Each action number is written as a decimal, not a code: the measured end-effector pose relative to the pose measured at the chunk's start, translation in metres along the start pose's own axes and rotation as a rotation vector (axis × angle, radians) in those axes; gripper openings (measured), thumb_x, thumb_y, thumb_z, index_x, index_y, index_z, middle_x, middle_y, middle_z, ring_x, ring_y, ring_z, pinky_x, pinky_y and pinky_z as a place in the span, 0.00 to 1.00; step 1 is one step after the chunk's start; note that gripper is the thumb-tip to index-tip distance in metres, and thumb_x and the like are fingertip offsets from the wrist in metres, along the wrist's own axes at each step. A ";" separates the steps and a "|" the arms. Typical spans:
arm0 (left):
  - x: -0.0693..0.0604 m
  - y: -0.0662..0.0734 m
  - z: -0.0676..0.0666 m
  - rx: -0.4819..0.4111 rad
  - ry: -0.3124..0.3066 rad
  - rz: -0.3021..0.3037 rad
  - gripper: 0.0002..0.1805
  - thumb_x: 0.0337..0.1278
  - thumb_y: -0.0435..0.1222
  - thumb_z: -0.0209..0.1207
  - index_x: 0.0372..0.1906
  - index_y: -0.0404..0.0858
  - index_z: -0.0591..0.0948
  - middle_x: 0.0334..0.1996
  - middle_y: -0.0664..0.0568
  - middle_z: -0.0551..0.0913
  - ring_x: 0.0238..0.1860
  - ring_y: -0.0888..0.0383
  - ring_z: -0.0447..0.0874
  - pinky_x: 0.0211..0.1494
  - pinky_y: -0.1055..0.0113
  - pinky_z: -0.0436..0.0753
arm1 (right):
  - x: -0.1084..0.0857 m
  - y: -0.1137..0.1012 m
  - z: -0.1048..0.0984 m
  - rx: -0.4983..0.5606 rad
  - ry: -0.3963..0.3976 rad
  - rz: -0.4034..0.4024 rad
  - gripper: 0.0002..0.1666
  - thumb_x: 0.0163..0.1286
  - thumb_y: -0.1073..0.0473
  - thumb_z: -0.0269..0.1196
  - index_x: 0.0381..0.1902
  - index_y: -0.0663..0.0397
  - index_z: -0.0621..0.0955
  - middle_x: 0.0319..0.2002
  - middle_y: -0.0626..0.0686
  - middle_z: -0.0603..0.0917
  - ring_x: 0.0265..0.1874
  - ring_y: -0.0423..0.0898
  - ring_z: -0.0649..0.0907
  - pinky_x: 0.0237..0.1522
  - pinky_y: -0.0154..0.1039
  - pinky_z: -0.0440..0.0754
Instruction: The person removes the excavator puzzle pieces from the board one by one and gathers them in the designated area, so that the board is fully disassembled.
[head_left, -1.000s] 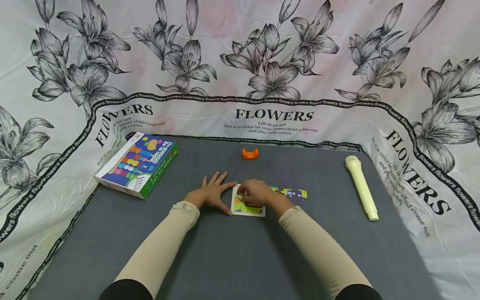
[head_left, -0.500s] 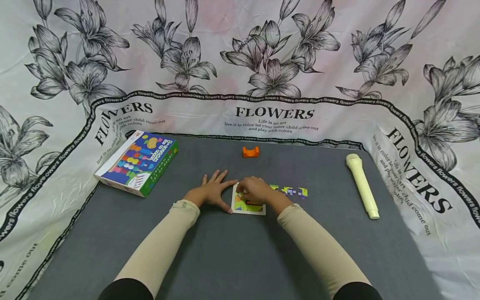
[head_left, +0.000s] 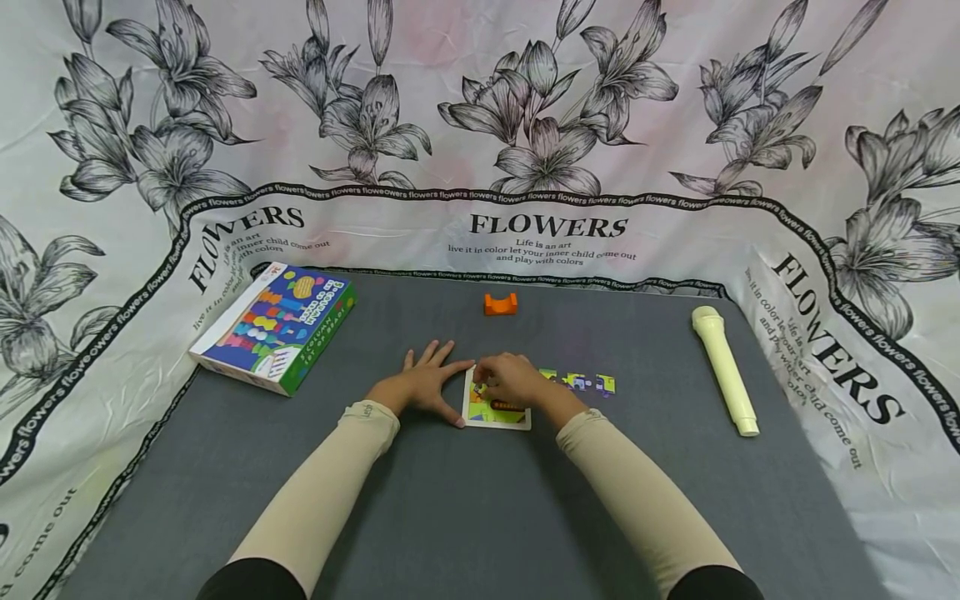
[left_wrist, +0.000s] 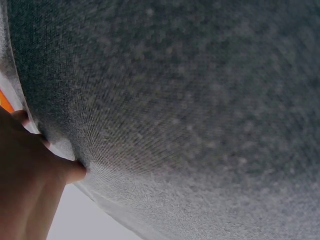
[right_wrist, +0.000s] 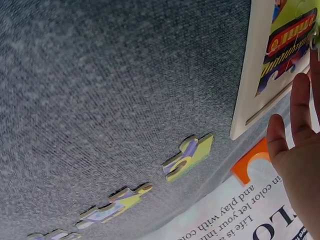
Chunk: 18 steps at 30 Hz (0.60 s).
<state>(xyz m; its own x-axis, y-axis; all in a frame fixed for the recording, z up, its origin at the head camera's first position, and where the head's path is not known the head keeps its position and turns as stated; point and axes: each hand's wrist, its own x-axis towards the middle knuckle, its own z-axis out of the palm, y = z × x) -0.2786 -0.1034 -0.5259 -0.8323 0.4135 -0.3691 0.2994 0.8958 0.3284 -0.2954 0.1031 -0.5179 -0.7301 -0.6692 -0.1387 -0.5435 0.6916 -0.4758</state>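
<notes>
Off to the left of the left hand, and a bit farther away than it, lies a blue and green box with bright shapes on top. The left hand is flat with its fingers spread wide, and it grips nothing. Its thumb and pointing finger rest at the left edge of the small puzzle board, so it seems to be stopping the board from sliding.

The board lies between the two hands, with part of its colored picture filled in. Straight out past it, well beyond both hands, sits a little orange thing with a dip in the top.

The right hand is over the top of the board, with its fingers bent down. They hide what is under them, so I cannot tell if it is pinching a piece. My guess is that it is fitting one in. That calls for lining up the bumps with the gaps, then a gentle push.

Just right of the right hand, three loose pieces lie in a row, easy to reach. Much farther right is a pale yellow stick with a fat end.
</notes>
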 end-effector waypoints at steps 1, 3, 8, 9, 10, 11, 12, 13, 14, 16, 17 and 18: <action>0.000 0.000 0.000 -0.003 0.000 0.001 0.60 0.32 0.66 0.71 0.76 0.62 0.56 0.79 0.49 0.38 0.78 0.45 0.28 0.72 0.35 0.34 | 0.000 0.000 0.000 0.013 0.002 -0.003 0.11 0.66 0.57 0.66 0.46 0.46 0.82 0.44 0.46 0.85 0.48 0.45 0.81 0.58 0.56 0.69; 0.000 0.001 -0.001 -0.005 0.002 0.003 0.59 0.33 0.66 0.71 0.76 0.61 0.56 0.79 0.49 0.38 0.78 0.44 0.28 0.72 0.34 0.34 | 0.000 0.001 -0.001 0.033 -0.001 -0.007 0.13 0.66 0.59 0.65 0.49 0.47 0.83 0.45 0.46 0.86 0.48 0.45 0.82 0.60 0.57 0.68; -0.001 0.001 -0.002 -0.002 0.003 0.003 0.59 0.33 0.66 0.71 0.76 0.61 0.56 0.79 0.49 0.38 0.78 0.44 0.28 0.72 0.34 0.35 | 0.000 0.001 -0.002 0.088 -0.006 -0.015 0.13 0.70 0.59 0.62 0.51 0.48 0.84 0.46 0.47 0.86 0.48 0.45 0.82 0.62 0.57 0.68; -0.001 0.001 -0.002 -0.003 0.002 0.002 0.60 0.33 0.66 0.71 0.76 0.61 0.56 0.79 0.49 0.38 0.78 0.44 0.28 0.72 0.34 0.35 | 0.001 0.001 -0.002 0.108 -0.006 -0.016 0.13 0.70 0.59 0.61 0.50 0.48 0.84 0.46 0.47 0.86 0.48 0.45 0.83 0.62 0.56 0.69; -0.001 0.001 -0.002 -0.005 0.004 0.004 0.59 0.33 0.66 0.71 0.76 0.62 0.56 0.79 0.49 0.38 0.78 0.44 0.28 0.72 0.34 0.35 | 0.001 0.002 -0.002 0.128 -0.005 -0.017 0.12 0.71 0.59 0.61 0.50 0.49 0.85 0.46 0.47 0.86 0.47 0.45 0.83 0.61 0.54 0.71; -0.001 0.001 -0.001 -0.006 0.003 0.004 0.59 0.33 0.66 0.71 0.76 0.62 0.56 0.79 0.49 0.38 0.78 0.45 0.28 0.72 0.35 0.34 | 0.001 0.002 -0.003 0.148 -0.006 -0.020 0.12 0.71 0.59 0.61 0.49 0.49 0.85 0.45 0.48 0.86 0.47 0.44 0.83 0.59 0.52 0.73; -0.001 0.001 -0.001 -0.005 0.001 0.003 0.60 0.33 0.66 0.71 0.76 0.62 0.55 0.79 0.50 0.38 0.78 0.45 0.27 0.72 0.35 0.34 | 0.001 0.002 -0.003 0.172 -0.006 -0.026 0.12 0.71 0.59 0.60 0.49 0.51 0.84 0.45 0.49 0.87 0.46 0.44 0.83 0.57 0.50 0.75; -0.001 0.001 -0.001 -0.009 0.003 0.006 0.59 0.33 0.65 0.71 0.76 0.62 0.55 0.79 0.50 0.38 0.78 0.45 0.27 0.72 0.35 0.34 | 0.001 0.002 -0.003 0.191 -0.006 -0.029 0.12 0.71 0.59 0.60 0.49 0.51 0.84 0.45 0.49 0.87 0.45 0.44 0.84 0.56 0.48 0.77; -0.001 0.001 -0.001 -0.011 0.004 0.008 0.59 0.33 0.65 0.71 0.76 0.62 0.56 0.79 0.49 0.38 0.78 0.45 0.27 0.72 0.35 0.34 | 0.001 0.003 -0.003 0.207 -0.007 -0.034 0.12 0.71 0.59 0.60 0.50 0.52 0.84 0.45 0.49 0.86 0.45 0.44 0.84 0.54 0.46 0.78; -0.002 0.001 -0.001 -0.013 0.005 0.012 0.59 0.33 0.65 0.71 0.76 0.62 0.56 0.79 0.49 0.38 0.78 0.44 0.28 0.72 0.34 0.34 | 0.001 0.003 -0.004 0.238 -0.006 -0.037 0.12 0.71 0.59 0.60 0.50 0.54 0.84 0.45 0.50 0.86 0.44 0.43 0.84 0.51 0.44 0.80; -0.002 0.001 -0.001 -0.014 0.003 0.011 0.59 0.33 0.65 0.71 0.76 0.62 0.56 0.79 0.49 0.38 0.78 0.44 0.28 0.72 0.34 0.34 | 0.000 0.004 -0.005 0.253 -0.004 -0.038 0.12 0.71 0.60 0.60 0.50 0.54 0.84 0.45 0.50 0.86 0.44 0.43 0.84 0.51 0.43 0.80; -0.002 0.001 -0.001 -0.014 0.002 0.011 0.59 0.33 0.65 0.71 0.76 0.62 0.56 0.79 0.49 0.38 0.78 0.44 0.28 0.72 0.34 0.34 | -0.001 0.004 -0.006 0.267 -0.002 -0.031 0.12 0.71 0.60 0.60 0.50 0.54 0.84 0.45 0.50 0.86 0.44 0.43 0.83 0.50 0.43 0.80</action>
<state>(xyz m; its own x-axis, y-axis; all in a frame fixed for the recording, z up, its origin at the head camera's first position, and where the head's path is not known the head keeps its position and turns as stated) -0.2771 -0.1038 -0.5239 -0.8298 0.4229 -0.3641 0.3017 0.8889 0.3447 -0.2995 0.1086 -0.5141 -0.7135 -0.6900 -0.1220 -0.4370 0.5743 -0.6923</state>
